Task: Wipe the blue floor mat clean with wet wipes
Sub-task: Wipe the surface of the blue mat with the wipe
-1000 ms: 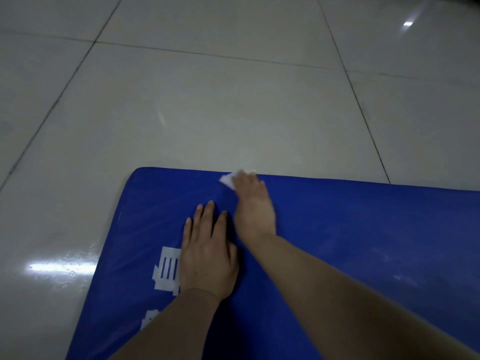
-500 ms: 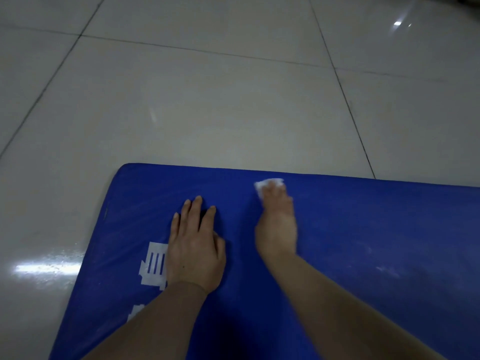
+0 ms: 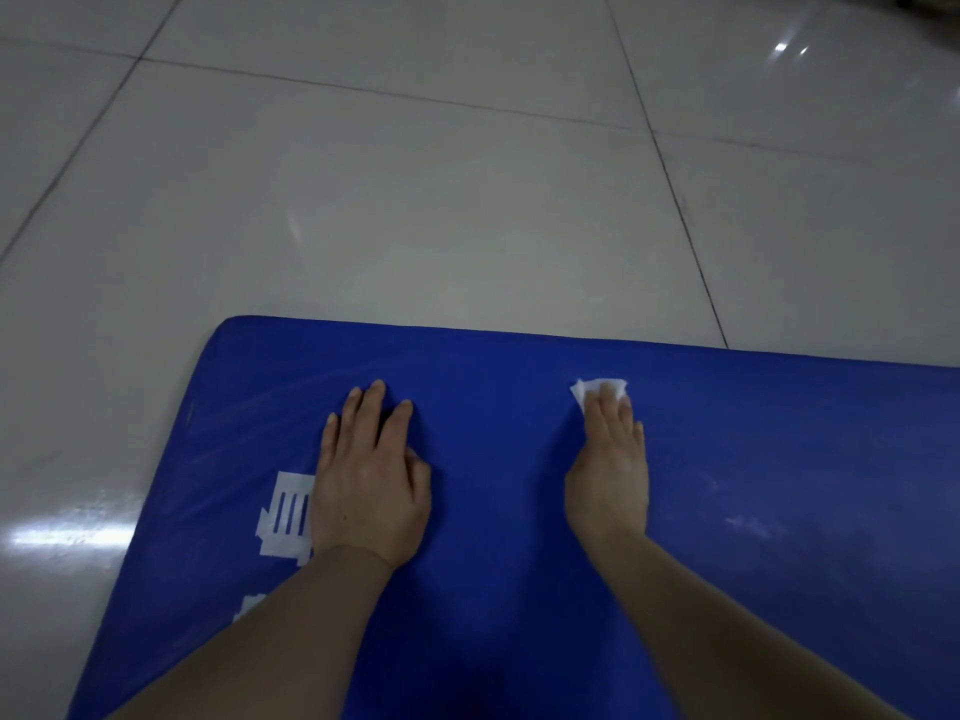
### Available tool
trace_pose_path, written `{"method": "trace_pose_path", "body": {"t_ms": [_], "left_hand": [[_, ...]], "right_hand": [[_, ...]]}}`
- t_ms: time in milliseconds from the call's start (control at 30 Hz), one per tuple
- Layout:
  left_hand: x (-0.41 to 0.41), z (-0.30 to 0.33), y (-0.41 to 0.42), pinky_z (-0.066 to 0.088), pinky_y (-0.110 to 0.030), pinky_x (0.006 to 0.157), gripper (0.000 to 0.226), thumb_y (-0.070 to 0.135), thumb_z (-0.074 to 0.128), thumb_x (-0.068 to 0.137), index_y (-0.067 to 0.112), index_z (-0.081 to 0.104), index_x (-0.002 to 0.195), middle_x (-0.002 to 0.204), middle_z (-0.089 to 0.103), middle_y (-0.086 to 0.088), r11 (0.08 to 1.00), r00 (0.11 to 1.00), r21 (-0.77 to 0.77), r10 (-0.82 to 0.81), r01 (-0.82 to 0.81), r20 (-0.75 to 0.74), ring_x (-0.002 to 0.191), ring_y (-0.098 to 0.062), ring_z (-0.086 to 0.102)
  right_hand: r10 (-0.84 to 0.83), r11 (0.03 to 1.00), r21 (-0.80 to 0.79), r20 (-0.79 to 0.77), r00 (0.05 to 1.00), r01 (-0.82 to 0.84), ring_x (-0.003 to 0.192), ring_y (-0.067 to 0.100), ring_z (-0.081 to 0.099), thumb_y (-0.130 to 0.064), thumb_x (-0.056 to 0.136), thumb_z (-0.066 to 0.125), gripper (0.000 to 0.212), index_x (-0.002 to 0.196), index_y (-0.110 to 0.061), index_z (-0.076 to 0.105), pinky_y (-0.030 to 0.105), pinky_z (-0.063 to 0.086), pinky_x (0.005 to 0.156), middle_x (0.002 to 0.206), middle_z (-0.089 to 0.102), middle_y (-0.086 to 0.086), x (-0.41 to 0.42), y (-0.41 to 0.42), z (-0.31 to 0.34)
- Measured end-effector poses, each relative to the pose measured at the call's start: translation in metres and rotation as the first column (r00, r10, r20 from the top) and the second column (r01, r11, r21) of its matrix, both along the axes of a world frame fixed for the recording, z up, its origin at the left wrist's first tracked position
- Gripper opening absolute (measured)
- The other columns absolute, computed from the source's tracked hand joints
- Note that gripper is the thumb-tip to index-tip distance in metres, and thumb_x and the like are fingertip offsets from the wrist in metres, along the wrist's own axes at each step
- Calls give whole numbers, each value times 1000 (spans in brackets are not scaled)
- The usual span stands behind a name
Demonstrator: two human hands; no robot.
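Note:
The blue floor mat (image 3: 488, 387) lies on the tiled floor and fills the lower half of the view. My right hand (image 3: 610, 467) presses a white wet wipe (image 3: 592, 389) flat onto the mat near its far edge; only the wipe's front part shows past the fingertips. My left hand (image 3: 366, 478) rests palm down on the mat to the left, fingers spread, holding nothing. It partly covers a white printed mark (image 3: 285, 514) on the mat.
Glossy pale floor tiles (image 3: 415, 200) with dark grout lines surround the mat on the far and left sides. Faint whitish smears (image 3: 748, 524) show on the mat to the right of my right hand.
My right hand has slid the wipe to the right along the mat's far edge, away from my left hand. The left hand has stayed planted on the mat.

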State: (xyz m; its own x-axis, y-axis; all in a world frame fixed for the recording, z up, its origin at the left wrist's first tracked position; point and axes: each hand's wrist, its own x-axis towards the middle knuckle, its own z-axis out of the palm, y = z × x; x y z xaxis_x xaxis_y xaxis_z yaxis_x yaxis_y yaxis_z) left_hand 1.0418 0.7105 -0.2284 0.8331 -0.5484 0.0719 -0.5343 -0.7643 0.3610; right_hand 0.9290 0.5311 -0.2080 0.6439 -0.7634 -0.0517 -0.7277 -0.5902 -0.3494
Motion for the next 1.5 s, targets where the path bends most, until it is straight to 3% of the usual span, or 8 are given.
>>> {"method": "trace_pose_path", "body": {"t_ms": [167, 533, 667, 800, 1033, 1267, 1433, 1500], "left_hand": [[2, 3, 10, 24, -50, 114, 58, 30, 25, 87, 4, 60, 126, 146, 42, -15, 995, 997, -77, -62, 58, -51, 137, -32, 35], [-1, 0, 55, 16, -60, 111, 59, 53, 27, 88, 27, 52, 135, 151, 36, -8, 983, 999, 179, -41, 39, 9, 141, -26, 26], [0, -5, 58, 17, -60, 111, 57, 52, 32, 87, 26, 53, 133, 151, 37, -8, 986, 999, 162, -43, 38, 26, 141, -26, 26], [3, -5, 58, 20, -60, 110, 56, 49, 35, 85, 23, 54, 131, 150, 38, -9, 986, 998, 156, -60, 53, 38, 140, -27, 27], [1, -3, 56, 14, -58, 113, 57, 51, 30, 88, 26, 54, 134, 151, 37, -7, 991, 999, 128, -33, 30, 19, 141, -27, 28], [2, -1, 56, 15, -59, 113, 59, 51, 27, 88, 25, 50, 136, 152, 34, -8, 989, 999, 145, -38, 36, 9, 142, -27, 25], [1, 1, 55, 11, -57, 113, 60, 52, 27, 87, 25, 51, 136, 152, 34, -7, 991, 1000, 133, -27, 25, 9, 142, -27, 25], [1, 1, 53, 12, -58, 113, 61, 52, 27, 87, 25, 51, 136, 152, 35, -8, 990, 1000, 140, -24, 22, 11, 141, -28, 26]], "right_hand": [[26, 999, 46, 18, 1000, -27, 147, 10, -3, 6, 90, 37, 72, 153, -18, 11, 20, -9, 115, 160, 1, -4, -1, 3, -2], [-62, 998, 2, -60, 996, 62, 147, 18, -2, 5, 92, 36, 67, 151, -15, 13, 28, -2, 118, 161, 0, 2, 14, 15, -1], [264, 957, 105, 77, 961, -271, 145, 20, 12, -3, 92, 43, 60, 149, -14, 26, 30, 11, 117, 158, 17, 5, 64, 96, 4], [548, 834, 62, 20, 836, -549, 147, 18, -2, -4, 93, 43, 69, 153, -18, 10, 28, -5, 117, 161, 1, 0, 81, 115, 3], [-17, 998, -60, -95, 995, 11, 147, 22, 0, 6, 89, 39, 71, 152, -15, 13, 32, -1, 120, 160, 6, 1, 18, 25, 3], [545, 838, 11, 26, 838, -546, 144, 18, -13, -8, 98, 36, 64, 151, -13, 0, 34, -12, 115, 156, -13, 2, 60, 132, -1], [219, 974, -54, -7, 976, -219, 141, 24, 24, 10, 83, 42, 73, 148, -17, 25, 32, 18, 118, 154, 22, 3, 13, 62, -6], [-31, 999, -18, 19, 999, 31, 144, 25, 19, 12, 84, 41, 72, 148, -15, 25, 30, 11, 118, 155, 21, 3, -12, 37, 1]]}}
